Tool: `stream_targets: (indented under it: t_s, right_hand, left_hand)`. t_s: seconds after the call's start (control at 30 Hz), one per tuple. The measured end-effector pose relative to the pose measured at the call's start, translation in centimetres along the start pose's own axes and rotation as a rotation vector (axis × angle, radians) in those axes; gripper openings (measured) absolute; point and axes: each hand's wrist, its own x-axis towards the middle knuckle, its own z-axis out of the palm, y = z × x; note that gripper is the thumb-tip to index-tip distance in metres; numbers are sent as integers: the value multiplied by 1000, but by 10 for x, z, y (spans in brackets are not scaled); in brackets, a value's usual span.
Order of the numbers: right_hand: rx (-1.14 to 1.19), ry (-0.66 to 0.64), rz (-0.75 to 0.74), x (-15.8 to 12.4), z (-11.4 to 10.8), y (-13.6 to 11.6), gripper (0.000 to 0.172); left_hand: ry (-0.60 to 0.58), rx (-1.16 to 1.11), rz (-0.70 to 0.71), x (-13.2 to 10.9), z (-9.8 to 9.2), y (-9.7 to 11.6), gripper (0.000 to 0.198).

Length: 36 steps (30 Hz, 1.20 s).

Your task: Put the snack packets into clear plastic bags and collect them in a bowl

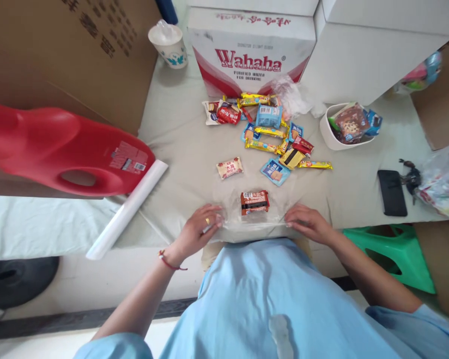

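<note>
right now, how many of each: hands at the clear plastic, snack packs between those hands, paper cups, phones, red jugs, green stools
Left hand and right hand at the clear plastic: 2
Red-brown snack pack between them: 1
Paper cup: 1
Phone: 1
Red jug: 1
Green stool: 1
Total: 7

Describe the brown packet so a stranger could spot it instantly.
From the Wahaha box, come past the snack pile toward the blue shirt. Between the left hand and right hand lies the brown packet, banded black, unlike the cream packet beyond.
</note>
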Motion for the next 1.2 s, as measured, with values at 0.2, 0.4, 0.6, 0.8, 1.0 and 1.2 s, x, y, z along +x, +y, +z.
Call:
stream_targets:
  t_s: [0.2, 0.4, 0.6, 0.8, 1.0, 1.2]
  right_hand:
    - [-8, 120, 347, 40, -26, 16, 34]
    - [-567, 230, 313, 67, -25, 15, 29]
    - [-529, 32, 94, 92, 10, -14, 33]
    - [-565, -135, 126, 117, 34, -11, 29]
    - [-527, -147, 50, 127, 16, -4, 27]
    - [-678, 72, 170, 157, -5, 12, 50]
  left_hand:
    - [141, 62, -195, 62, -21, -8, 30]
    - [211, 257, -299, 83, 5, -25, 26]
    - [555, 353, -378, 63, 7, -12, 23]
    - [671, 512, -78, 37, 24, 45, 25]
    - [172, 474, 1, 67, 66, 53, 44]
    - [106, 479, -84, 76, 71, 41, 45]
